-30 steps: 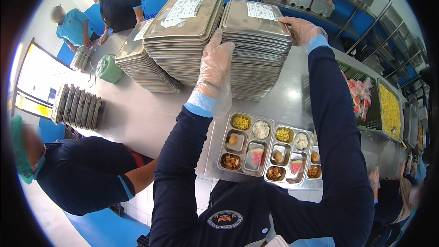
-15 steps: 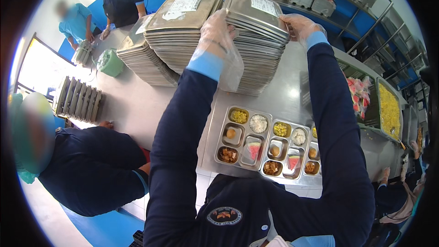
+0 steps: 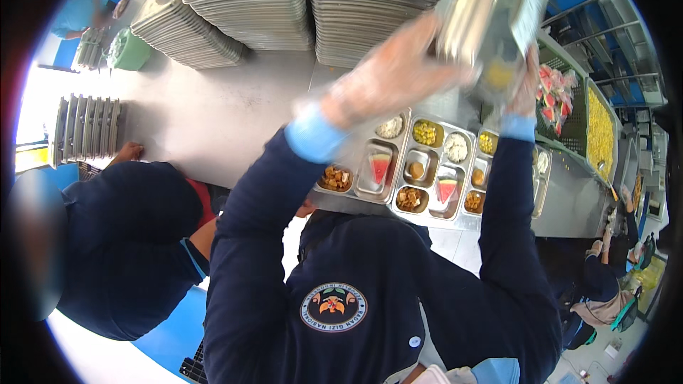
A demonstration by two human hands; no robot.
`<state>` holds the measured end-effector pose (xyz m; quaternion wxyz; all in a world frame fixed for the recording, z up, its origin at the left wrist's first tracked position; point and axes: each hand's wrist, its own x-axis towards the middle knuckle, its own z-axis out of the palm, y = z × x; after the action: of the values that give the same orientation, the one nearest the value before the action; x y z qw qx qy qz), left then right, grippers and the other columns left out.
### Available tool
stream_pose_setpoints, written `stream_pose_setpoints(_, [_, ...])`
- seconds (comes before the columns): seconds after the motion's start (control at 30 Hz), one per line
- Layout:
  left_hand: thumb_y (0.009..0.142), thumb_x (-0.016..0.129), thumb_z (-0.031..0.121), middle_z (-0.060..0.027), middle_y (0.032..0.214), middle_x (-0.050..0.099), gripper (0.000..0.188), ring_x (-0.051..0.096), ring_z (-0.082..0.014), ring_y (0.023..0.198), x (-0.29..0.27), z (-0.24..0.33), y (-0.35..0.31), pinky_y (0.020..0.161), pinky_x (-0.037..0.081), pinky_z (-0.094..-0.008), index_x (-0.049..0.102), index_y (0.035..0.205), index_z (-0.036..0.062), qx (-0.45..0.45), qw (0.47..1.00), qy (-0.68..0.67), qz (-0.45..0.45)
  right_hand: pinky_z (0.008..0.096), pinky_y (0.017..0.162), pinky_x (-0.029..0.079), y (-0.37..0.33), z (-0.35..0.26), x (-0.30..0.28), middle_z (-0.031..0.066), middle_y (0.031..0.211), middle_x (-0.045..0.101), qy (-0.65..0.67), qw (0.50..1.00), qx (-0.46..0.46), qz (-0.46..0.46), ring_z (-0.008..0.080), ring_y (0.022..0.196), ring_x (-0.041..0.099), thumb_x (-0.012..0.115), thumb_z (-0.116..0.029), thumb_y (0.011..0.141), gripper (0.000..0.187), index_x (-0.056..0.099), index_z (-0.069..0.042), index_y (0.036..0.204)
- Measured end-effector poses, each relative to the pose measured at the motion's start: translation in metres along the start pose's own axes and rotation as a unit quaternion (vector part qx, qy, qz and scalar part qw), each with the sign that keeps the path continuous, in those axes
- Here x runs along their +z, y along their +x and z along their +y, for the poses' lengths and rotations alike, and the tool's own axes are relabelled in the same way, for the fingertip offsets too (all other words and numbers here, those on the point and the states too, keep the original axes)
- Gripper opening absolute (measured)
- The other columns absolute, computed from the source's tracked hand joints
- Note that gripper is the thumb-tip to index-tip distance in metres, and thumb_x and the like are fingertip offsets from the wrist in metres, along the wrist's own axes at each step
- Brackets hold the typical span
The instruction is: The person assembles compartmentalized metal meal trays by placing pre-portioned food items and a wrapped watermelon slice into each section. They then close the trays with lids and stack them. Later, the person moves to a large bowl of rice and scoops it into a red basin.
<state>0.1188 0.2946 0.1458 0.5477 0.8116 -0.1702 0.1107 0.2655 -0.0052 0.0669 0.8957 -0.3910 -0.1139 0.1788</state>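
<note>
Head view, steel table (image 3: 274, 96): runs from 10 to 3 o'clock, smooth and reflective, with pale glare toward 10.
Tall stacks (image 3: 242, 3): 11 to 12 o'clock, thin metal layers nested rim over rim, corners rounded, sides finely ridged.
Food trays (image 3: 437, 159): a row just right of centre, around 3 o'clock, shiny pressed metal with rounded compartments and raised dividers.
Raised bundle (image 3: 491, 18): between 1 and 2 o'clock, steeply tipped, above the table. Pale metal edges line its left; a glossy, reflective face and a pale paper label (image 3: 528, 3) lie to the right. Blur hides whether these are lids or trays. My judgement: the layers could fan apart at this slant, so keep the edges squared, bring it level slowly and leave clearance over the food.
Left hand (image 3: 391, 64): near 1 o'clock, in a clear, wrinkled glove, half spread at the bundle's left edge, thumb apart from the fingers; blur means I cannot tell how firmly it grips.
On-edge trays (image 3: 89, 128): between 9 and 10, hard, ribbed, upright slabs.
Right hand (image 3: 525, 89): 2 o'clock, gloved, bent around the bundle's lower right edge; it probably bears much of the weight.
Watermelon wedge (image 3: 447, 189): between 3 and 4, triangular, moist-looking red flesh.
</note>
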Motion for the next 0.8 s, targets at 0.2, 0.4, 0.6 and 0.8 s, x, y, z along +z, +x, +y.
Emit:
stream_pose_setpoints(0.2, [0.101,0.062,0.027,-0.0205,0.130,0.065,0.047,0.065,-0.0307,0.119,0.022,-0.206,-0.211,0.100,0.053,-0.0356,0.054,0.143,0.0087,-0.389,0.913,0.119,0.026,0.0427,0.104,0.054,-0.218,0.056,-0.044,0.0121,0.137,0.063,-0.113,0.948,0.034,0.295,0.0265,0.121,0.064,0.055,-0.040,0.106,0.056,0.048,-0.004,0.148])
stream_pose_setpoints(0.4, [0.101,0.059,0.020,-0.0157,0.123,0.070,0.050,0.067,-0.0224,0.107,0.061,-0.226,-0.290,0.090,0.054,-0.0331,0.050,0.148,0.0080,-0.508,0.859,-0.039,0.038,0.0359,0.103,0.054,-0.232,0.160,-0.010,0.0099,0.136,0.061,-0.046,0.951,0.160,0.261,0.0223,0.124,0.060,0.071,-0.026,0.097,0.063,0.044,-0.004,0.150])
stream_pose_setpoints(0.6, [0.105,0.058,0.016,-0.0062,0.117,0.066,0.046,0.061,-0.0120,0.099,0.044,-0.207,-0.310,0.085,0.052,-0.0255,0.050,0.150,0.0113,-0.498,0.823,-0.212,0.171,0.0342,0.101,0.052,-0.202,0.220,0.034,0.0082,0.128,0.066,-0.163,0.938,0.224,0.209,0.0184,0.116,0.064,0.069,-0.022,0.099,0.063,0.041,-0.004,0.153])
stream_pose_setpoints(0.8, [0.100,0.068,0.016,-0.0094,0.134,0.060,0.065,0.059,-0.0155,0.111,0.043,-0.188,-0.316,0.093,0.051,-0.0282,0.040,0.158,0.0117,-0.354,0.880,-0.278,0.151,0.0517,0.091,0.052,-0.193,0.264,0.040,0.0311,0.111,0.067,-0.730,0.656,0.166,0.098,0.0486,0.105,0.065,0.069,-0.039,0.095,0.061,0.053,0.002,0.137])
